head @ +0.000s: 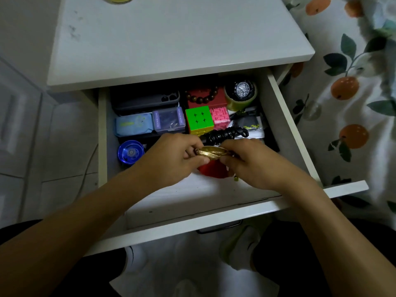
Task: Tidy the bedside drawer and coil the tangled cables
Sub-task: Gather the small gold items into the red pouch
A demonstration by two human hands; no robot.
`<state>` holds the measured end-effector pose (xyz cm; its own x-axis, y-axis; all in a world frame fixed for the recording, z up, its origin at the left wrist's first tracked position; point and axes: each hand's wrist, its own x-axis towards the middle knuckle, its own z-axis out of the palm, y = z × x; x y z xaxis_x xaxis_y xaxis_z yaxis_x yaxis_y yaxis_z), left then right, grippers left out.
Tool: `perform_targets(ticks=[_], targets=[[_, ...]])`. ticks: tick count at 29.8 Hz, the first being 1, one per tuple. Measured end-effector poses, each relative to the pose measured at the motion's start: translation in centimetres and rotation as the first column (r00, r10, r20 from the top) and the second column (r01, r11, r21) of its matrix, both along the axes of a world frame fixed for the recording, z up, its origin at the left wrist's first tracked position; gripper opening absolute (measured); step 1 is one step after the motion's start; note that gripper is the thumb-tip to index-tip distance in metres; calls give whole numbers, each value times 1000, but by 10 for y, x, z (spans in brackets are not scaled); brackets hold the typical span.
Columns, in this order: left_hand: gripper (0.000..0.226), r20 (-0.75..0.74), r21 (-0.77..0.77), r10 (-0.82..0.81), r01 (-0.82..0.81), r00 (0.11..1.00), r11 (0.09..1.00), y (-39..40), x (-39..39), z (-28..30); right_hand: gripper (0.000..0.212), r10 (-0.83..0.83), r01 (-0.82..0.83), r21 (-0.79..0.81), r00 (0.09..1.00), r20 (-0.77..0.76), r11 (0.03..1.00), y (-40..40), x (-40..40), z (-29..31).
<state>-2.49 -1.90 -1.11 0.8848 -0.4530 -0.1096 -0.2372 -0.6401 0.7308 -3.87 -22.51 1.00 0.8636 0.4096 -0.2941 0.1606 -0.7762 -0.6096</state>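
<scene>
Here, hands: left hand [174, 156] and right hand [249, 160] both pinch gold piece [211, 151].
Cable [225, 133]: at 12 o'clock of it, in drawer [289, 125].

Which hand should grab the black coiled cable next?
Right, probably. The black coiled cable lies just beyond the right hand. Both hands pinch the gold object; the left hand could keep it.

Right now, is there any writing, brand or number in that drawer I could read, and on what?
None reads clearly.
Purple-ended clear box: lettering on its end strips, too small.
Pale blue box: yellow-green mark, blurred.
Watch: dial markings, too small.
Black packet: yellow print, unreadable.
</scene>
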Motion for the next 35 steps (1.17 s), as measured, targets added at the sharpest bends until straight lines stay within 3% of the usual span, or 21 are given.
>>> perform_targets(ticks=[3,9,13,18,22,26,27,30,31,32,35], targets=[[11,57,25,-12,10,998,1000,0,0,3,18,-36,36,-20,999,2,999,-2,0,-1],[13,-1,145,-149,148,989,978,5,3,11,26,-144,143,-43,989,-21,989,-6,2,3],[10,5,243,-78,74,997,967,18,8,12,23,-183,179,-147,983,-15,973,-14,1,9],[17,-19,256,-24,28,1000,966,31,7,9,22,-238,215,-310,971,-36,926,-24,1,11],[24,-7,276,-44,45,999,960,32,7,10,22,-250,232,-221,966,-60,947,-21,3,9],[11,47,141,-82,75,996,987,26,7,15,15,-254,248,-92,966,-58,964,-15,2,1],[8,35,104,-90,86,995,991,22,6,16,20,-220,212,-89,970,-99,973,-13,1,-1],[7,-88,12,-86,88,992,996,11,3,16,67,-51,28,-125,982,-179,992,-5,-3,-3],[9,-147,-30,-59,55,987,998,9,2,17,72,-10,-12,-123,984,-175,992,-3,-4,-3],[11,-210,-76,-25,9,977,997,7,2,17,66,15,-32,-109,987,-158,993,-1,-4,-4],[12,-386,-225,35,-131,922,966,0,1,16,13,25,-27,-69,999,-29,997,1,-3,-7]])
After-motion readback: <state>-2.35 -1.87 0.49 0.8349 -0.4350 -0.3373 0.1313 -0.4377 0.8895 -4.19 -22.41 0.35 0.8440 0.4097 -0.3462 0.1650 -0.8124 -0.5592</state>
